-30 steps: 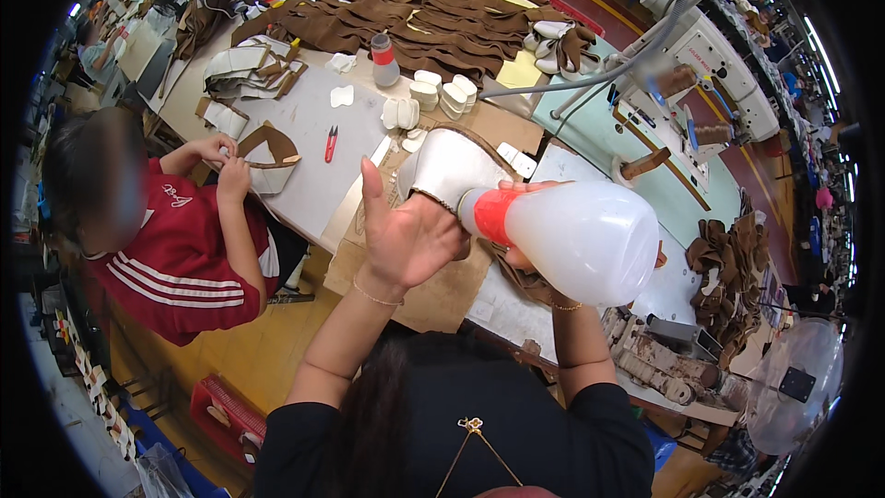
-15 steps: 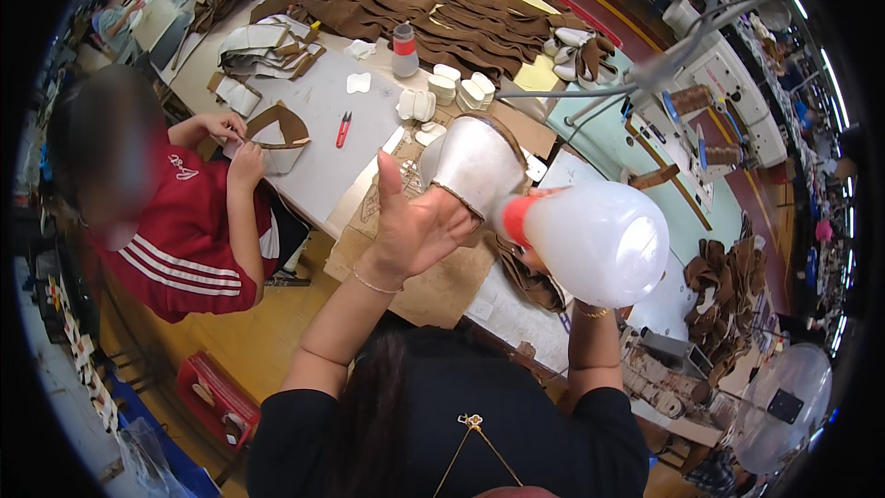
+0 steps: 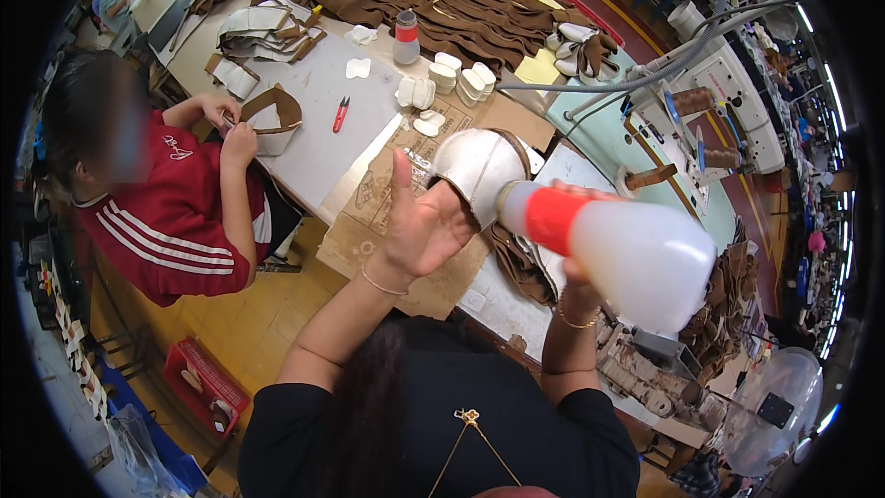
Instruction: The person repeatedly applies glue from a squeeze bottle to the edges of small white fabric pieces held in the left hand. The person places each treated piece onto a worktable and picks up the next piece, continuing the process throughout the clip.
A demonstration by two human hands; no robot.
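Observation:
My left hand (image 3: 422, 229) has its fingers inside a white shoe upper with a brown edge (image 3: 479, 166) and holds it up from within, thumb standing apart. Closed round a translucent squeeze bottle with a red band (image 3: 641, 263) is my right hand (image 3: 578, 283), partly hidden behind it. The bottle lies tipped, its neck pointing left at the upper's rim; whether it touches cannot be told. Beneath them are brown and white upper pieces (image 3: 521, 267) and a sheet of cardboard (image 3: 433, 286).
White pad stacks (image 3: 444, 74), a second bottle (image 3: 406, 39) and red thread snips (image 3: 341, 114) lie on the table. Brown strips (image 3: 415, 0) cover its far side. A sewing machine (image 3: 728, 101) stands right. At left, a co-worker in red (image 3: 171, 212) handles another upper (image 3: 275, 120).
The bottle has swung from pointing its base toward me to lying sideways, base lower right, with its red band now in full view. The upper has turned slightly on my left hand.

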